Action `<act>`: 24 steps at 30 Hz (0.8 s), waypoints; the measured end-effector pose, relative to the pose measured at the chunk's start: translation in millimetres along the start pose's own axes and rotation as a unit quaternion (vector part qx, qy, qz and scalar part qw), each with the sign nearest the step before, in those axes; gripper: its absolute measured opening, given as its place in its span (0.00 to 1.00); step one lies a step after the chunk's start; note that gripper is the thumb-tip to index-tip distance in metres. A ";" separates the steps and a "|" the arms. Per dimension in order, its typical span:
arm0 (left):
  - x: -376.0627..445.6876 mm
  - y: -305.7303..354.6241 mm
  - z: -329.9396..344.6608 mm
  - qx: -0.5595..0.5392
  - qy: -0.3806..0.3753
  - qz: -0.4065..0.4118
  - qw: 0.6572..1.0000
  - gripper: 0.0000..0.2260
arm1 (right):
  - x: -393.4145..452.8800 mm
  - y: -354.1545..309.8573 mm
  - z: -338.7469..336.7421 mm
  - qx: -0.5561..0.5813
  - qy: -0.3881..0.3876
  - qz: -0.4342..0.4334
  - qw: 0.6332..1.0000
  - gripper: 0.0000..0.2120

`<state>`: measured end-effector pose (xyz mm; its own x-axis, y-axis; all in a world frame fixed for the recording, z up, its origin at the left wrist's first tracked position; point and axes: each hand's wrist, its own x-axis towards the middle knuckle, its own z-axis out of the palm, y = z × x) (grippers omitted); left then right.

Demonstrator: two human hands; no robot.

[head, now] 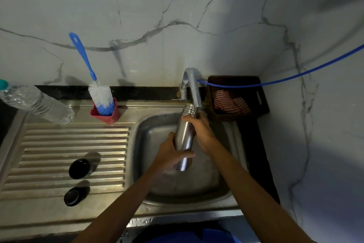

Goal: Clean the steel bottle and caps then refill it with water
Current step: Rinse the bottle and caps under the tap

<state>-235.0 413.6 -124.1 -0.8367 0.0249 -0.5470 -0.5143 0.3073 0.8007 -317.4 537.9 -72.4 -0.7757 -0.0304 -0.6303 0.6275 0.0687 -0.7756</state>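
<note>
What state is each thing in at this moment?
Steel bottle: uncapped, mouth under the tap, held over the sink.
Left hand: grips bottle's lower body.
Right hand: grips its upper part.
Two caps: off, on the drainboard.
Bottle brush: standing in red holder.
Plastic bottle: capped.

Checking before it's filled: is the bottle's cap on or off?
Off. The bottle's threaded mouth sits bare under the tap; two dark caps lie on the drainboard.

- Left hand: fingers curled in a grip, forearm reaching in from the near edge.
- Right hand: gripping farther up (thumb toward the left), forearm angled in from near right.
</note>
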 end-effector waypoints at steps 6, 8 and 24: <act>4.6 -1.3 1.5 0.021 -0.011 0.007 1.000 0.44 | -0.1 -2.2 -6.1 -0.162 0.040 -0.052 0.985 0.29; 5.1 3.5 8.9 0.043 0.030 0.032 0.998 0.41 | -10.3 4.5 2.2 -0.254 0.090 -0.106 0.957 0.38; 27.0 12.1 16.0 0.003 0.156 0.118 0.981 0.22 | -20.3 6.6 3.9 -0.235 0.020 -0.106 0.966 0.36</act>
<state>-260.7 433.3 -133.1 -0.9496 -0.1957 -0.2448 -0.2992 0.3329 0.8942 -297.3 535.0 -64.9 -0.8916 -0.0550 -0.4495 0.3618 0.5104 -0.7801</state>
